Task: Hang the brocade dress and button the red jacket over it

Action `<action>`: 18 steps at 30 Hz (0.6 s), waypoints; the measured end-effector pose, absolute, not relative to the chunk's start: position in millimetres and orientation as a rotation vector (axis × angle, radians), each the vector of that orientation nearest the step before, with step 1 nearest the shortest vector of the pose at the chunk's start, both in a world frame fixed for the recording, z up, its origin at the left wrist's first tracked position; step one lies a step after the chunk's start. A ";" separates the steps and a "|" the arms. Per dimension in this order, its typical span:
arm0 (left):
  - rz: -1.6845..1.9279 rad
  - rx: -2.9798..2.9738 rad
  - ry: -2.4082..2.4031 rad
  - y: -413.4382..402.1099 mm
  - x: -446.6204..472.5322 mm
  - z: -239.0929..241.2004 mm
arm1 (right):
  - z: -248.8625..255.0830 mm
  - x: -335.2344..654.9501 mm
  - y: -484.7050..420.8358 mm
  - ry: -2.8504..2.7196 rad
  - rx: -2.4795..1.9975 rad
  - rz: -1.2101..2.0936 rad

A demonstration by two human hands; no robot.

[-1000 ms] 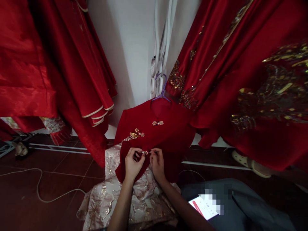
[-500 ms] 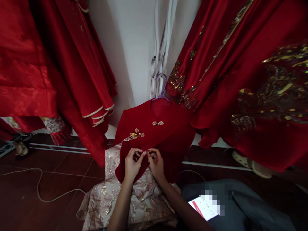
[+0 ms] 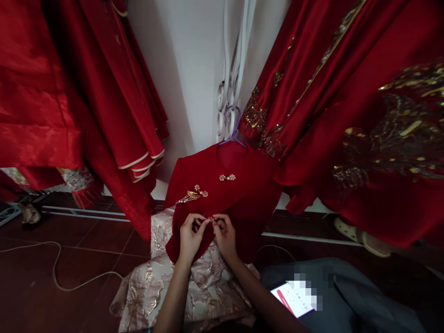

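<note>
A dark red jacket hangs in front of me on a purple hanger. Both hands meet at its lower front, around a small beaded clasp that is partly covered by fingers. My left hand pinches the clasp's left end between thumb and forefinger. From the other side, my right hand pinches its right end. Higher up, a pearl and gold clasp joins the front near the neckline. A gold brooch with bead strings sits on the jacket's left side. Whether the lower clasp is fastened cannot be seen.
Red garments hang at left, and sequined red garments at right. Pale floral brocade spreads under my forearms. A lit phone rests on dark fabric at lower right. A cable curls on the tiled floor; a clog is at right.
</note>
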State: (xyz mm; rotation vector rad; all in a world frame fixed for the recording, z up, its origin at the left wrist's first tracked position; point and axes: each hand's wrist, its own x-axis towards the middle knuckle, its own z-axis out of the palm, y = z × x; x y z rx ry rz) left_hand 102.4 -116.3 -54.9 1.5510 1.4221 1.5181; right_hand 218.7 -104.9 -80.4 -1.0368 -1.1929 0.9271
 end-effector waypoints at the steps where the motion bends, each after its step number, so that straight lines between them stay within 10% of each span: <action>1: 1.520 1.548 1.424 -116.3 102.4 -55.0 | -80.8 218.6 -104.8 -1.194 -1.033 0.931; 18: 1.363 1.086 1.121 -70.0 96.2 -18.2 | -82.2 222.2 -108.1 -1.077 -1.026 1.025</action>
